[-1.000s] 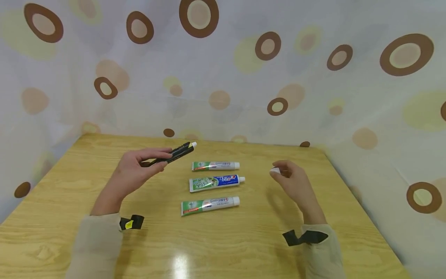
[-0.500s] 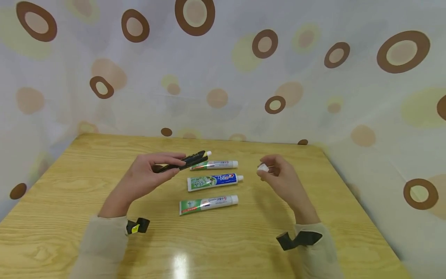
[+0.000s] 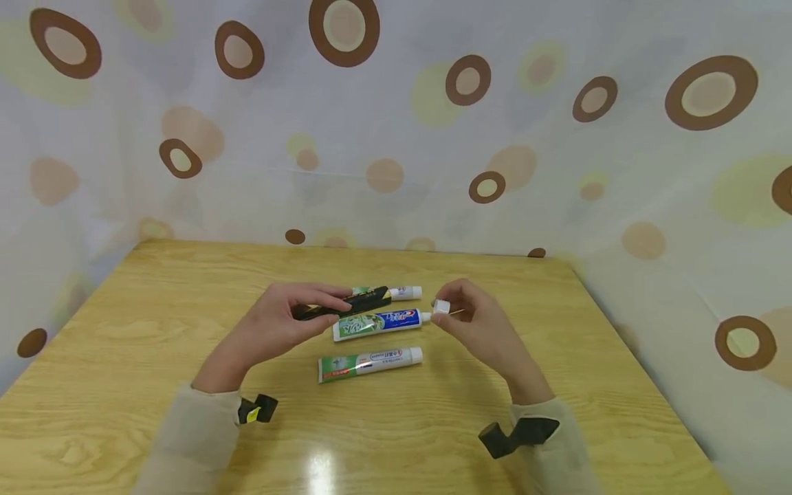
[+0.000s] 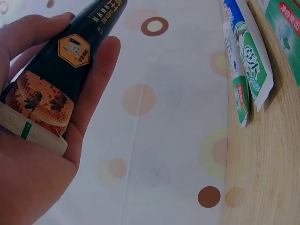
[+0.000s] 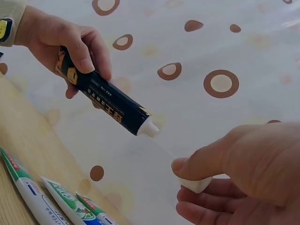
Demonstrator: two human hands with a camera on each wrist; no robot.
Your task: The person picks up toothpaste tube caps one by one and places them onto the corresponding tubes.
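Observation:
My left hand (image 3: 278, 317) grips a black toothpaste tube (image 3: 369, 300) between thumb and fingers, above the table. In the right wrist view the tube's white nozzle (image 5: 149, 127) is bare and points toward my right hand (image 5: 248, 173). That hand pinches a small white cap (image 5: 197, 184) between thumb and fingers; a gap separates cap and nozzle. The left wrist view shows the tube's honeycomb-printed crimped end (image 4: 40, 105) in my left palm. Below the hands lie a blue and green toothpaste tube (image 3: 377, 324) and two white and green ones, the nearer (image 3: 371, 364) and the farther (image 3: 406, 293), partly hidden.
The wooden table (image 3: 526, 454) carries the three lying tubes in a column, caps to the right. A spotted curtain (image 3: 383, 124) encloses its back and sides. Black straps (image 3: 520, 436) sit at both cuffs.
My left hand has moved right and slightly nearer with the black tube, now over the farther tubes. My right hand has come left with the cap. Nozzle and cap are closer together.

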